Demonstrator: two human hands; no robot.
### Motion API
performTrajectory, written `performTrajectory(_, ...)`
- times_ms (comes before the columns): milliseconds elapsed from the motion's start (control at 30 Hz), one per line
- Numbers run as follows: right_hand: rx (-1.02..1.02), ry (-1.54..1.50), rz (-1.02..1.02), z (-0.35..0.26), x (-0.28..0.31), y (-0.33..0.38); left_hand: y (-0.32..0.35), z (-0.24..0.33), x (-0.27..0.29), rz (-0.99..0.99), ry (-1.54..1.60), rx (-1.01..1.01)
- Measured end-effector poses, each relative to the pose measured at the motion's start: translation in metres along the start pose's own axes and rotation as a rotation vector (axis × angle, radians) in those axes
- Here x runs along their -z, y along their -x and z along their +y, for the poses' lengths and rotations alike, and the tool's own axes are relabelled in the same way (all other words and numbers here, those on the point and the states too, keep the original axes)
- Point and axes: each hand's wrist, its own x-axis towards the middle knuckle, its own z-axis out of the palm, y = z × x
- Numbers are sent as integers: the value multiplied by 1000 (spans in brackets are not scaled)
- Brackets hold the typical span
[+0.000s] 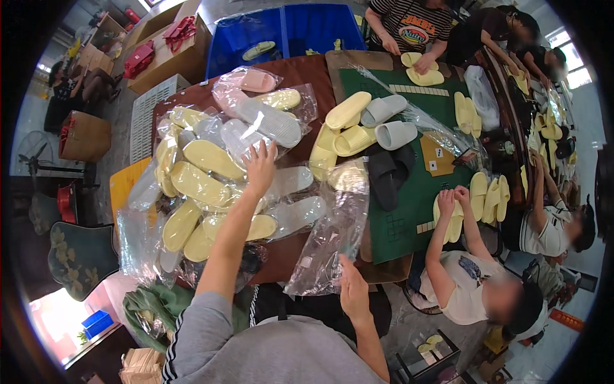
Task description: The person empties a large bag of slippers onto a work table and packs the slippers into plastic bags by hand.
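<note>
My left hand (261, 168) reaches over the heap with its fingers spread, touching the bagged grey slippers (276, 127). My right hand (354, 291) is low at the table's near edge, its fingers closed at the side of a long clear plastic bag (327, 246). A yellow slipper (349, 176) shows at the far end of that bag. Left of it lie bagged yellow slippers (198, 182) and bagged pale grey slippers (297, 214) in a loose heap. A bagged pink slipper (257, 80) lies at the back of the heap.
Unbagged yellow slippers (348, 110), light grey slippers (395, 134) and black slippers (385, 182) lie to the right, beside a green mat (400, 227). Blue bins (249, 32) stand behind the table. Co-workers sit around it, one (467, 281) close on my right handling yellow slippers.
</note>
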Motion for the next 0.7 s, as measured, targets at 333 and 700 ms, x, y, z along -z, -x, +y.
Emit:
performTrajectory(333,-69,-260,-242,0,-134,-4,11,-132,215,50,1307,380)
performTrajectory(700,-311,-371,145,1,-116,-16,202,-195,272,19,2014,607)
